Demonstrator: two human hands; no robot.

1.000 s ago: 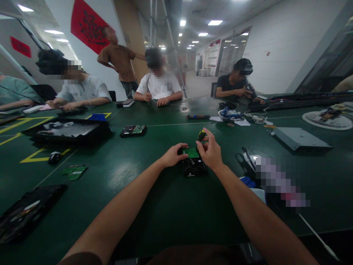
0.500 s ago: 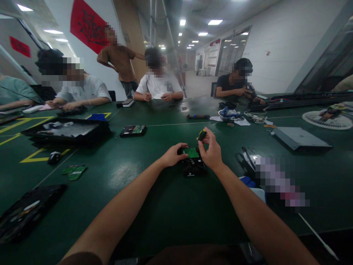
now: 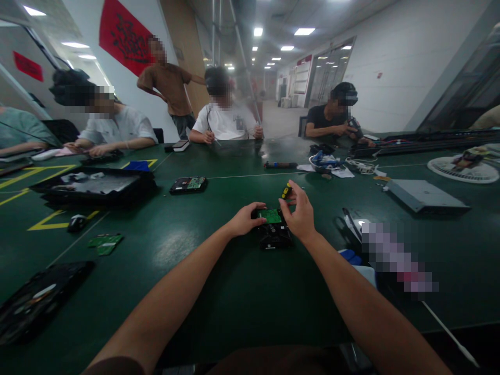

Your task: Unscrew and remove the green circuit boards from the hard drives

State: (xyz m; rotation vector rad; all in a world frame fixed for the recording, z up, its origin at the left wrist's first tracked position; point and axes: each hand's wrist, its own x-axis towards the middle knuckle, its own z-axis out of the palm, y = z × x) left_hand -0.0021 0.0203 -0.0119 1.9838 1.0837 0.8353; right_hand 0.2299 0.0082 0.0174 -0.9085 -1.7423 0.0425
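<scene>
A black hard drive [image 3: 275, 238] lies on the green table in front of me, its green circuit board [image 3: 271, 215] facing up at the far end. My left hand [image 3: 247, 220] grips the drive's left side between thumb and fingers. Pinched in the fingers of my right hand [image 3: 300, 212] is a small screwdriver [image 3: 286, 190] with a yellow and black handle. The handle stands nearly upright over the drive's far right corner. My fingers hide the screwdriver's tip.
Left on the table [image 3: 219, 291] are another hard drive [image 3: 189, 185], a black tray [image 3: 96, 182], a mouse [image 3: 77, 223], loose green boards [image 3: 106, 244] and a black casing [image 3: 42, 297]. A grey metal box [image 3: 427, 197] stands right. Several people work opposite.
The screwdriver handle has turned in my right fingers and shows more yellow. My left hand and the drive stay put. Across the table, a person's hand has moved to the right.
</scene>
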